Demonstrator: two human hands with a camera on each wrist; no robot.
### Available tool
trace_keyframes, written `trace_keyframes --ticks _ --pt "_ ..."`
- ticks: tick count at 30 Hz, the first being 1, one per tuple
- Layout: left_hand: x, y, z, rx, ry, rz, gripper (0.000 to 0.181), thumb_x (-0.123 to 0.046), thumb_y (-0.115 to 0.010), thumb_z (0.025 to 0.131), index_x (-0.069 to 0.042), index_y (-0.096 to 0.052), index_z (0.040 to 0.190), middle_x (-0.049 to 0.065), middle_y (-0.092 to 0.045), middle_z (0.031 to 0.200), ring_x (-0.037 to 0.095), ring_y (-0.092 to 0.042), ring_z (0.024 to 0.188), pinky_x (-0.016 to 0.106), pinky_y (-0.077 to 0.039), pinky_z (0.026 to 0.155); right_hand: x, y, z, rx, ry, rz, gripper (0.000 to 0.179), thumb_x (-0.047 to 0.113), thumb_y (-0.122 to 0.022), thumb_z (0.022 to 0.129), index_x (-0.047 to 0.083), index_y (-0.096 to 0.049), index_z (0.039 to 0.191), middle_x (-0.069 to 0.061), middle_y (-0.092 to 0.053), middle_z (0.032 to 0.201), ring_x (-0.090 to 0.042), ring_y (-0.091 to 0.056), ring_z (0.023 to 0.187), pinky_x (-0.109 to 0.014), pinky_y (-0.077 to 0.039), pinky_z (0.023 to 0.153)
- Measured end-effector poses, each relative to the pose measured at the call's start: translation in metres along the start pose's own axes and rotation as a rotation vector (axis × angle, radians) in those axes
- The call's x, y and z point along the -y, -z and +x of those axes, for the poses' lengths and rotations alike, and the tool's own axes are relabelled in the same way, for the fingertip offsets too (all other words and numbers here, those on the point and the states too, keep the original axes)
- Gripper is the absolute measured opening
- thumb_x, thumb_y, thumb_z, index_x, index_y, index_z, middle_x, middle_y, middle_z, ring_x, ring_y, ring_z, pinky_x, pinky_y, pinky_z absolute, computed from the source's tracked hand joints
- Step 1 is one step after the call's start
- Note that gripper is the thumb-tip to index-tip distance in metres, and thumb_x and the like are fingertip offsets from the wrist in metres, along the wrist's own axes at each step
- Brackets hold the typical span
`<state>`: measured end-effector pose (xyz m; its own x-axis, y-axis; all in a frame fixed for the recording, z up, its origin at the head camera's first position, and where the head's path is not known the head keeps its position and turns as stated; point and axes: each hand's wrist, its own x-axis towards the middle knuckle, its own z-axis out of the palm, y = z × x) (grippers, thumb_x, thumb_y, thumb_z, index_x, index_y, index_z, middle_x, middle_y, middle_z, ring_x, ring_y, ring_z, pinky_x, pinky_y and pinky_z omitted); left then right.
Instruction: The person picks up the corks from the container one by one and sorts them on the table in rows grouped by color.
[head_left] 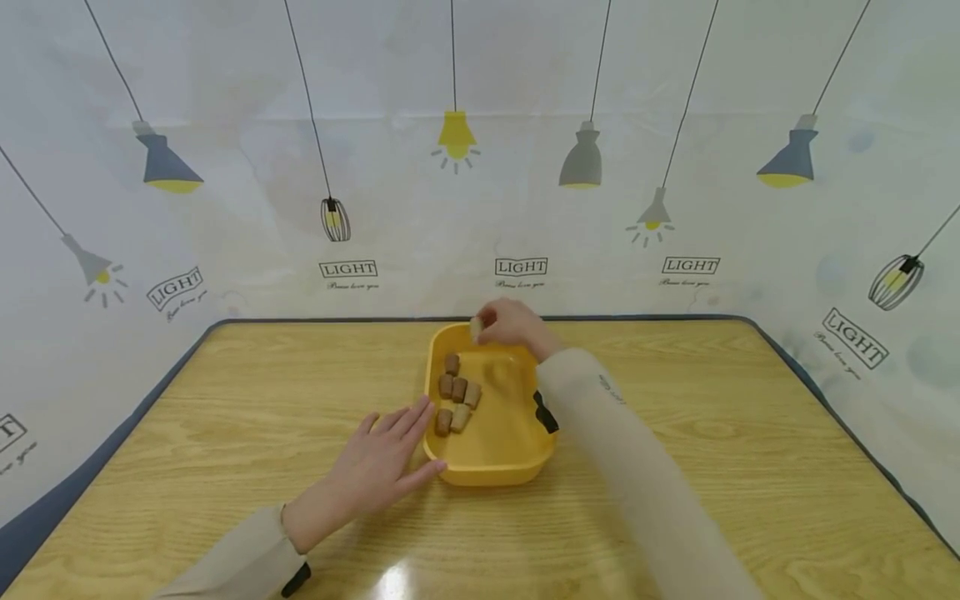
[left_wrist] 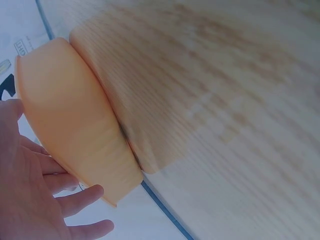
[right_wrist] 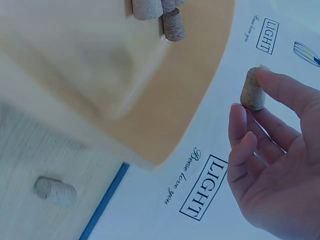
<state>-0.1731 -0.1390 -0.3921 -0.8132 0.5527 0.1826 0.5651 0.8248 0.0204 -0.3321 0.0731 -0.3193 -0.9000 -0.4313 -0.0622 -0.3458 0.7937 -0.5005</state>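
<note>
- Cork, one: pinched in right hand, the nearer; long axis vertical in head view; at tub's far end.
- Left hand: I see fingers extended against tub's left side; cork lies beyond, rightward.

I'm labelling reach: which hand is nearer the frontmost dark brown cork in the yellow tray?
Left. The left hand is at the left rim of the yellow tray, just beside that dark brown cork; the right hand is at the tray's far end, pinching a pale cork.
</note>
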Motion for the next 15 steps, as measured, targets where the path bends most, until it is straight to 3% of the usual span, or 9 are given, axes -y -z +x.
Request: trace_keyframes --ticks 9,15 --pt "0.0 -0.001 -0.001 -0.022 -0.005 0.003 0.075 -0.061 -0.027 0.087 -0.007 -0.027 0.139 0.007 -0.024 0.142 0.026 -0.035 0.12 0.053 -0.026 0.092 -0.016 0.011 -0.017 -0.043 0.141 -0.06 0.041 0.019 -0.066 0.08 0.0 -0.056 0.115 -0.012 -0.058 0.109 -0.025 -0.05 0.103 -0.036 -0.035 0.089" --pt "0.0 -0.001 -0.001 -0.014 -0.007 -0.001 0.075 -0.061 -0.028 0.087 -0.007 -0.027 0.139 0.007 -0.024 0.142 0.026 -0.036 0.12 0.053 -0.026 0.092 -0.031 0.016 -0.035 -0.054 0.198 -0.041 0.041 0.016 -0.066 0.08 -0.001 -0.055 0.116 -0.014 -0.057 0.109 -0.028 -0.049 0.102 -0.036 -0.042 0.081"
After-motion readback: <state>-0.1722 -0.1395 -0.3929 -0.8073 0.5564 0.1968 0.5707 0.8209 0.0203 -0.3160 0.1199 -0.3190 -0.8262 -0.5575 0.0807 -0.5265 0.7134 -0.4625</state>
